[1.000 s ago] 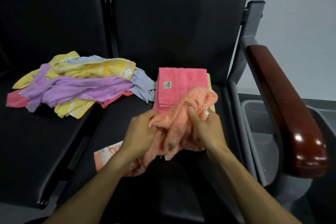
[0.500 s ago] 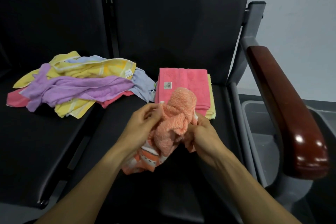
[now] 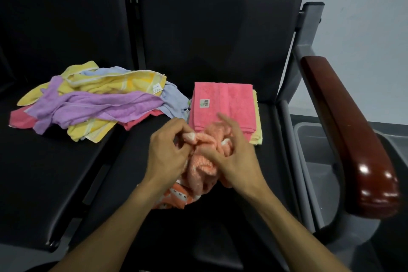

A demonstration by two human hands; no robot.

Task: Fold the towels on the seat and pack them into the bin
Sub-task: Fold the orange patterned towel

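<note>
Your black padded seat point(image 3: 106, 174) fills most of the view, and everything else sits relative to it. Off its right edge, past the glossy dark red armrest point(image 3: 353, 143), the grey plastic bin point(image 3: 313, 152) stands low beside the frame. On the seat's left part lies a loose heap of yellow, purple, blue and pink towels point(image 3: 88, 104). Near the seat's backrest a folded pink towel point(image 3: 223, 104) rests on a folded pale yellow towel point(image 3: 257, 126). At the seat's front, your left hand point(image 3: 165, 154) pinches a corner of the crumpled orange towel point(image 3: 201, 170), while your right hand point(image 3: 234, 157) grips the bunch, index finger raised.
</note>
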